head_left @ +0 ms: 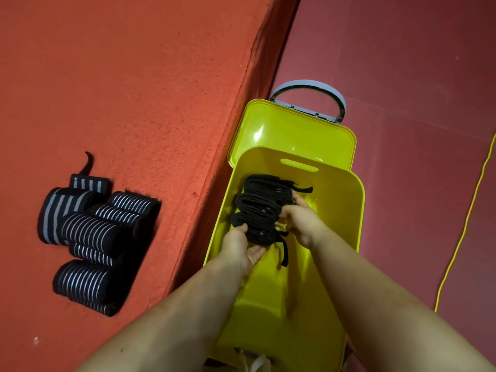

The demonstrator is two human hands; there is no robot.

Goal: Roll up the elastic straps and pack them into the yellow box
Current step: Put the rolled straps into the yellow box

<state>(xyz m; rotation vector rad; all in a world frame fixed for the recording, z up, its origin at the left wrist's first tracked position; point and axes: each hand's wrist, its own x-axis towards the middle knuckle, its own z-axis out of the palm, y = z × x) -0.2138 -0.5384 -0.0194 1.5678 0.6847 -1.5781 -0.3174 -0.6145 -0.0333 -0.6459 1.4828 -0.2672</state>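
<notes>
Inside the yellow box (335,210), toward its far wall, a stack of rolled black straps (261,208) sits between both hands: the left hand (241,247) cups the nearest roll from below with curled fingers, and the right hand (302,220) grips the stack's right side. The rolls are flat dark coils with loose tails hanging; more striped straps (94,237) lie rolled on the orange mat (134,89), near its right edge

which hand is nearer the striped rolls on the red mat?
Left. The left hand is in the yellow box on the side toward the striped rolls; the right hand is further right, across the black straps.
</notes>
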